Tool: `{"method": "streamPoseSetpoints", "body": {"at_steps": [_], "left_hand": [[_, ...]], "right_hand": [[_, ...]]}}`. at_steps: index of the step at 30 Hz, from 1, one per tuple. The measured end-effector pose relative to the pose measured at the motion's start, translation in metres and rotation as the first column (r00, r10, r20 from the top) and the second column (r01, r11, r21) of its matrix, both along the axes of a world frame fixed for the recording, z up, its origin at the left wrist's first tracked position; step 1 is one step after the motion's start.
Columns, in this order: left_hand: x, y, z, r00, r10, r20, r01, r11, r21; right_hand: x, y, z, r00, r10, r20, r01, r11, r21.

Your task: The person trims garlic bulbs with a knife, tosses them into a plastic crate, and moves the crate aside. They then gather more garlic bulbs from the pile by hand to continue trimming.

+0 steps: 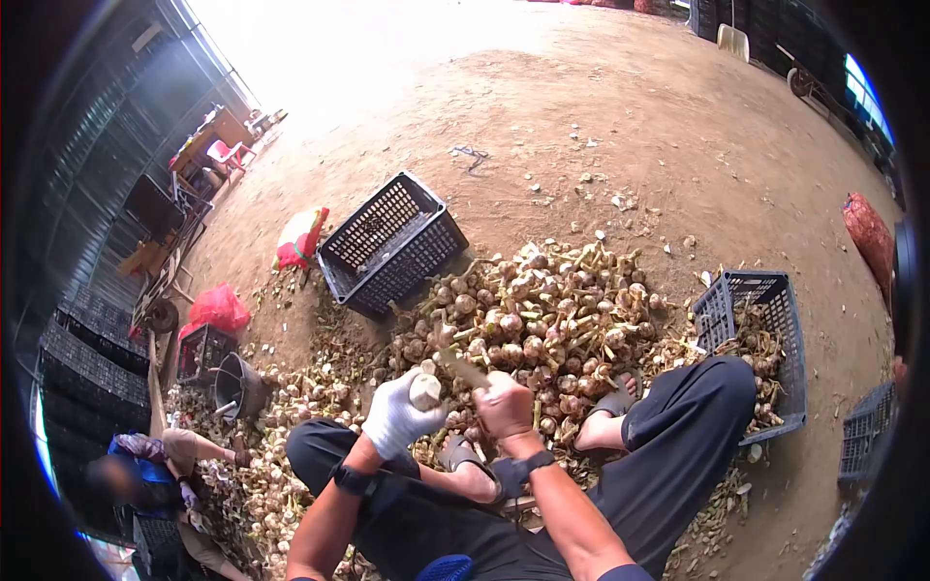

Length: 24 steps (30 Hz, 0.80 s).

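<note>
My left hand (399, 416), in a white glove, is closed around a pale garlic bulb (424, 390). My bare right hand (504, 405) is wrapped round the handle of a knife, whose blade (463, 368) points up and left toward the bulb. Both hands are between my knees, close together. A large heap of garlic bulbs (542, 320) with stems lies on the ground just beyond them. More trimmed-looking garlic (300, 407) is spread to the left of my left knee.
A black crate (392, 242) stands beyond the heap; another crate (799, 358) at right holds stems. A bucket (235, 385) and a pink bag (215, 310) are at left. A seated person (145, 470) is at lower left. A red sack (867, 237) lies far right.
</note>
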State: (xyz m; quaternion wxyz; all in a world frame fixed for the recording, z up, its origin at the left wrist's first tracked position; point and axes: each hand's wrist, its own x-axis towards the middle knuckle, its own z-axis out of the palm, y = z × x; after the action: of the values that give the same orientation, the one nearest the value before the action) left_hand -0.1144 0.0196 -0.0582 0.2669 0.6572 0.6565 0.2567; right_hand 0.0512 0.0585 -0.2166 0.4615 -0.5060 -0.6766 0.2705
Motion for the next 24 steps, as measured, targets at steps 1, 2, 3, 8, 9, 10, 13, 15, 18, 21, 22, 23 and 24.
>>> {"method": "streamPoseSetpoints", "body": {"at_steps": [1, 2, 3, 8, 9, 10, 13, 15, 18, 21, 22, 23, 24], "left_hand": [[0.009, -0.003, 0.01, 0.995, -0.002, 0.103, 0.001, 1.0, 0.016], [0.009, -0.002, 0.004, 0.997, 0.014, 0.076, -0.018, 0.999, 0.048], [0.009, -0.002, -0.001, 0.998, 0.038, 0.053, -0.042, 0.996, 0.081], [0.013, 0.005, -0.004, 0.948, 0.041, 0.317, -0.047, 0.999, 0.011], [0.012, 0.007, -0.006, 0.892, 0.071, 0.446, -0.066, 0.997, -0.028], [0.014, 0.007, -0.004, 0.804, 0.114, 0.583, -0.077, 0.993, -0.087], [0.018, 0.009, -0.004, 0.67, 0.039, 0.741, -0.059, 0.998, 0.001], [0.022, 0.008, 0.003, 0.644, -0.014, 0.765, -0.026, 0.999, 0.04], [0.02, 0.009, 0.011, 0.571, 0.035, 0.82, -0.106, 0.994, 0.032], [0.005, 0.016, 0.015, 0.954, -0.138, 0.266, 0.03, 0.927, 0.374], [0.006, 0.014, 0.019, 0.992, -0.124, 0.015, 0.104, 0.887, 0.451], [0.007, 0.012, 0.018, 0.985, -0.119, -0.122, 0.161, 0.882, 0.442], [0.004, 0.009, 0.008, 0.984, -0.103, -0.146, 0.152, 0.908, 0.389]], "right_hand": [[0.005, 0.002, -0.018, 0.99, -0.13, 0.052, 0.137, 0.977, -0.164], [0.011, 0.003, -0.037, 0.978, -0.208, 0.012, 0.205, 0.954, -0.218], [0.015, 0.007, -0.043, 0.96, -0.28, -0.02, 0.264, 0.925, -0.272], [-0.004, 0.006, -0.017, 0.767, -0.255, -0.588, -0.02, 0.908, -0.419], [-0.015, 0.003, -0.006, 0.674, -0.271, -0.687, -0.136, 0.869, -0.476], [-0.017, -0.004, 0.01, 0.576, -0.251, -0.778, -0.317, 0.808, -0.496], [-0.018, -0.013, 0.037, 0.296, -0.122, -0.947, -0.731, 0.609, -0.307], [-0.018, -0.018, 0.055, 0.189, -0.112, -0.975, -0.775, 0.592, -0.219], [-0.007, -0.016, 0.082, 0.201, -0.208, -0.957, -0.809, 0.516, -0.282], [-0.006, -0.006, 0.07, 0.158, -0.202, -0.967, -0.711, 0.656, -0.253], [-0.001, -0.002, 0.066, 0.195, -0.192, -0.962, -0.687, 0.674, -0.273], [0.004, 0.0, 0.062, 0.198, -0.193, -0.961, -0.686, 0.673, -0.277], [0.008, 0.002, 0.064, 0.307, -0.087, -0.948, -0.637, 0.721, -0.273]]}}
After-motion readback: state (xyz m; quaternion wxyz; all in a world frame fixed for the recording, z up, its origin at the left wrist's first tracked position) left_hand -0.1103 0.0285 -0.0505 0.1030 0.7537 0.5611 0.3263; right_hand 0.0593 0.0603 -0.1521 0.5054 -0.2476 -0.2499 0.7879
